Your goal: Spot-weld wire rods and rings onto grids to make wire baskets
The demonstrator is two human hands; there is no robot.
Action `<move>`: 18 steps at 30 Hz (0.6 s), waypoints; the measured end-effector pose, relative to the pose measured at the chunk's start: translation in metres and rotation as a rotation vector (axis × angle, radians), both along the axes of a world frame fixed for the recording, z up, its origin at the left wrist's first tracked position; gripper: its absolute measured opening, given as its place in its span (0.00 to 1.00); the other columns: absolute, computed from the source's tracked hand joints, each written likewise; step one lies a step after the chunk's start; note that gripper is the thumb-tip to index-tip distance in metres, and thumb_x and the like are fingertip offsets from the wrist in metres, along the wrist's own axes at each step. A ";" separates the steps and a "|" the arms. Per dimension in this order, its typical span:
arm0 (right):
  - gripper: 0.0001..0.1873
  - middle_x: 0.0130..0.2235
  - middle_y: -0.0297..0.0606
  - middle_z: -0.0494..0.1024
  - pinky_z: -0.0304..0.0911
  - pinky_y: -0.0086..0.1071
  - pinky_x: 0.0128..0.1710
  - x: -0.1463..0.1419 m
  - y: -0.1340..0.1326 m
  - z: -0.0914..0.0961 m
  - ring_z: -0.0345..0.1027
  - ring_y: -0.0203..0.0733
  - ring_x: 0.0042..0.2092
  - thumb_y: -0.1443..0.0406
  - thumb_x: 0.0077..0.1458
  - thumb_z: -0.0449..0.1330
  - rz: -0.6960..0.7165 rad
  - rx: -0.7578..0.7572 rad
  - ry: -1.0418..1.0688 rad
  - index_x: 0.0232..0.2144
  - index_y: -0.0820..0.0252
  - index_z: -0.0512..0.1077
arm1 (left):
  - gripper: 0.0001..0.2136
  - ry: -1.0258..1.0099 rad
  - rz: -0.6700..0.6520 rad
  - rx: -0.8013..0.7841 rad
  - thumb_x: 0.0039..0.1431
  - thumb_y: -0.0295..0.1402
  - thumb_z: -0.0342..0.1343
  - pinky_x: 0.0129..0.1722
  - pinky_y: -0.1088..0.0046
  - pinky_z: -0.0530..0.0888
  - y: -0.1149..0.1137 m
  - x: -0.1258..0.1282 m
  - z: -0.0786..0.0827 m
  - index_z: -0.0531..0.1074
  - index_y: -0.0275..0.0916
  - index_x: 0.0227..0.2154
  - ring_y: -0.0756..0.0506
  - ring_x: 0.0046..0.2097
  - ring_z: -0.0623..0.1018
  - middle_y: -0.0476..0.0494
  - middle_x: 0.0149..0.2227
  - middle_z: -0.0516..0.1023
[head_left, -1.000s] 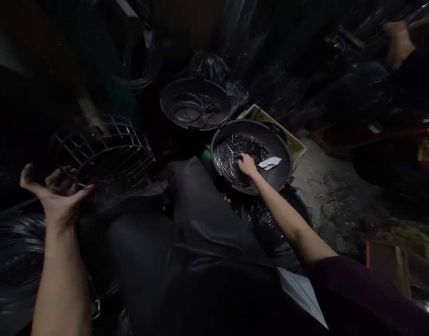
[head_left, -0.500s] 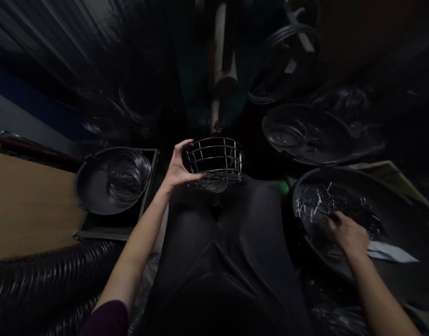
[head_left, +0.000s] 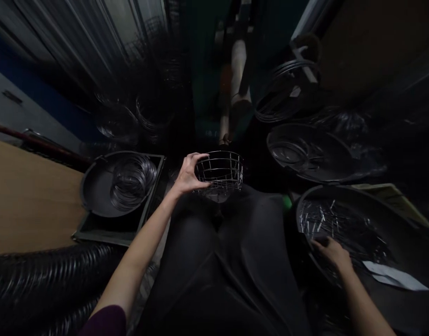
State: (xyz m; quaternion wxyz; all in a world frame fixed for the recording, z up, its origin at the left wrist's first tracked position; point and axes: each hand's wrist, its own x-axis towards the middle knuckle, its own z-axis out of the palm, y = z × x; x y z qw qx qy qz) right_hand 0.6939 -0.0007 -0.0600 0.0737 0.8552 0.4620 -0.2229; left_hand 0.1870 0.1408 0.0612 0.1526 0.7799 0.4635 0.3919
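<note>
Your view has swung left over the last second, bringing a wire coil (head_left: 133,182) into sight. Your right hand (head_left: 334,254) has shifted across the black pan (head_left: 387,217) toward its leg-side rim, farther from the white paper (head_left: 396,276).

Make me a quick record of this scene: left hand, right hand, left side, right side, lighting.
Left hand: gripping a wire basket
Right hand: at the near side of a large dark pan; grip unclear
Left side: wire coil in a round tray
Right side: short metal pieces and white paper in the pan
Lighting: dim

Coiled wire (head_left: 133,182) in dark pan (head_left: 95,191), tan board (head_left: 32,200) alongside
</note>
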 end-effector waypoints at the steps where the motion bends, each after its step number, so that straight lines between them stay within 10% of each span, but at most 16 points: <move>1: 0.13 0.37 0.57 0.80 0.70 0.46 0.44 -0.003 0.000 0.000 0.75 0.62 0.44 0.59 0.48 0.58 -0.045 0.010 0.047 0.31 0.62 0.77 | 0.39 0.009 0.006 -0.006 0.36 0.35 0.72 0.59 0.53 0.67 0.001 0.002 0.001 0.63 0.42 0.54 0.36 0.57 0.68 0.38 0.53 0.67; 10: 0.11 0.34 0.53 0.79 0.67 0.51 0.44 -0.014 -0.006 0.023 0.74 0.61 0.43 0.57 0.45 0.60 -0.364 0.366 0.155 0.29 0.58 0.72 | 0.38 -0.050 -0.029 0.007 0.35 0.40 0.73 0.58 0.53 0.69 0.012 0.007 -0.009 0.65 0.45 0.53 0.36 0.57 0.68 0.41 0.52 0.66; 15: 0.23 0.34 0.42 0.78 0.67 0.34 0.34 -0.089 0.011 0.088 0.73 0.43 0.35 0.48 0.48 0.61 -0.247 0.750 0.582 0.40 0.56 0.69 | 0.35 0.035 -0.010 -0.052 0.35 0.40 0.73 0.59 0.51 0.68 0.012 0.016 -0.008 0.69 0.45 0.50 0.35 0.58 0.66 0.40 0.54 0.62; 18: 0.25 0.29 0.34 0.76 0.64 0.29 0.29 -0.152 0.041 0.136 0.70 0.36 0.29 0.51 0.45 0.67 0.002 0.633 0.984 0.43 0.57 0.70 | 0.33 0.117 -0.045 -0.057 0.37 0.40 0.72 0.59 0.50 0.66 0.011 0.027 -0.004 0.72 0.45 0.50 0.34 0.59 0.64 0.39 0.55 0.60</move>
